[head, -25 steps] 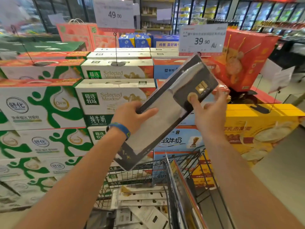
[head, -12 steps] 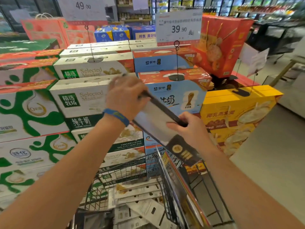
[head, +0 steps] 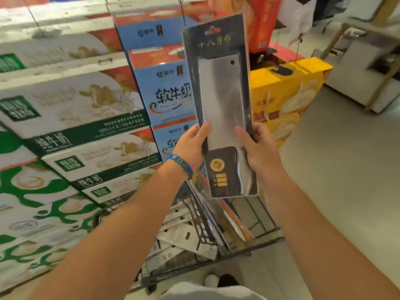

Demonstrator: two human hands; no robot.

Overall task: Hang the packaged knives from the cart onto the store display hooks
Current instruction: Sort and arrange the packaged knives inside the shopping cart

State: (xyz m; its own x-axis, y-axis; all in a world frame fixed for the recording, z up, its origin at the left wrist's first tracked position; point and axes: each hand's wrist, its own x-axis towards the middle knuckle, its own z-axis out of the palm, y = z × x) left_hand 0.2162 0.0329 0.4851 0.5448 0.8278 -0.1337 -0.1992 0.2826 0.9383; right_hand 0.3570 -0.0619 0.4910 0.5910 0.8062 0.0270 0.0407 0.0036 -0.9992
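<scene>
Holding a packaged cleaver (head: 218, 105) upright above the shopping cart (head: 267, 232)

Both hands grip the lower part of one long dark blister pack in the centre of the frame. The left hand (head: 190, 146), with a blue wristband (head: 181, 164) on its wrist, curls round the pack's left edge, thumb lying on the front. The right hand (head: 257, 146) clamps the right edge the same way. The pack stands nearly vertical, its hang-hole end up near the top of the frame, the wide steel blade showing through the plastic and a gold seal on the card at the bottom. Below it, in the lower centre, the wire cart holds a heap of white packages (head: 184, 232), each with a hanging slot. Green-and-white milk cartons (head: 71, 109) are stacked on the left, blue milk cartons (head: 168, 94) sit behind the pack, and yellow boxes (head: 287, 92) stand at the right. No display hook is visible
</scene>
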